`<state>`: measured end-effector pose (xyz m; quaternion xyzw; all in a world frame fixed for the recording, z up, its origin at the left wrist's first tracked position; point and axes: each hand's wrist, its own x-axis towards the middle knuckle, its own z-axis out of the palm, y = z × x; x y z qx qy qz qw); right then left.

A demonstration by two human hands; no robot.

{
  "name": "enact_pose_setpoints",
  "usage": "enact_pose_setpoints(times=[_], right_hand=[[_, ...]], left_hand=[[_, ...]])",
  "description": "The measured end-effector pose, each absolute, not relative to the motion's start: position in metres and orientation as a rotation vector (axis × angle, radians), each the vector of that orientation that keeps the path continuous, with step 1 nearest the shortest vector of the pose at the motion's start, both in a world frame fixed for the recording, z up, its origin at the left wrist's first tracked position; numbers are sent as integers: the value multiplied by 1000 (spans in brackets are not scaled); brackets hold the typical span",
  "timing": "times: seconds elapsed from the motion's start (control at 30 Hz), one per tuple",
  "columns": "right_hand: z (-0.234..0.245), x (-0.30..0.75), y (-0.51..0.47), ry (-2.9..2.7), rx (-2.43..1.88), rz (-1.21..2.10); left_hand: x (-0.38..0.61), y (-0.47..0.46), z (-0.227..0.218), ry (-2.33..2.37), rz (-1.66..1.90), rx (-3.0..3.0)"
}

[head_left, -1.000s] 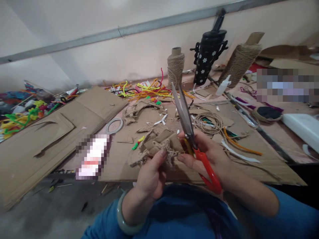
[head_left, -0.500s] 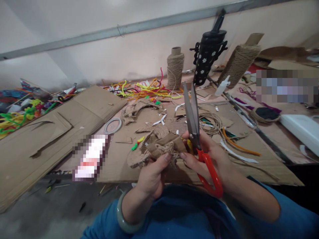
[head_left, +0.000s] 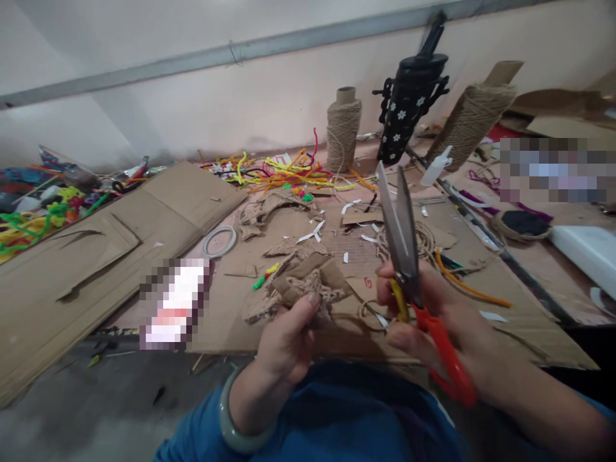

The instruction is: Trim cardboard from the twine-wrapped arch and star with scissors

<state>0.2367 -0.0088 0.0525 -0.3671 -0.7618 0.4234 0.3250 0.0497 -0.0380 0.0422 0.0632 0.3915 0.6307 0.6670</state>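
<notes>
My left hand (head_left: 287, 337) is closed, its thumb pressing a braided twine star (head_left: 308, 285) against a piece of brown cardboard (head_left: 323, 266). Scissors (head_left: 403, 244) with orange-red handles sit in my right hand (head_left: 450, 314), blades pointing up and slightly parted. Between the thumb and fingers of that hand is also a short yellow piece (head_left: 398, 301), its kind unclear. Right behind my left hand lies a twine-covered piece (head_left: 262, 308) with a yellow, red and green twist (head_left: 265, 276) on it. A loop of twine (head_left: 368, 312) lies between my hands.
A large cardboard sheet (head_left: 543, 333) covers the table front. Twine spools (head_left: 343, 131), a black flowered holder (head_left: 402, 112) and a white squeeze bottle (head_left: 437, 168) stand behind. Coloured pipe cleaners (head_left: 289, 173), a tape roll (head_left: 219, 241) and stacked cardboard (head_left: 158, 212) lie leftward.
My right hand has drawn away to the right from the twine star, taking the scissors and yellow piece along. My left hand keeps its hold, almost in place.
</notes>
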Motion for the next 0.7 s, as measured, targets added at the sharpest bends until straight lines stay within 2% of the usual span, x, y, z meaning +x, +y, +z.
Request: enact_pose_setpoints(times=[0.17, 0.5, 0.7], right_hand=[[58, 259, -17, -2195, -1192, 874], [38, 220, -35, -2201, -1158, 679], [43, 212, -33, -2197, -1152, 770]], left_hand=[[45, -31, 48, 923, 1579, 67], [40, -29, 60, 891, 1684, -4], [33, -32, 58, 816, 1732, 85]])
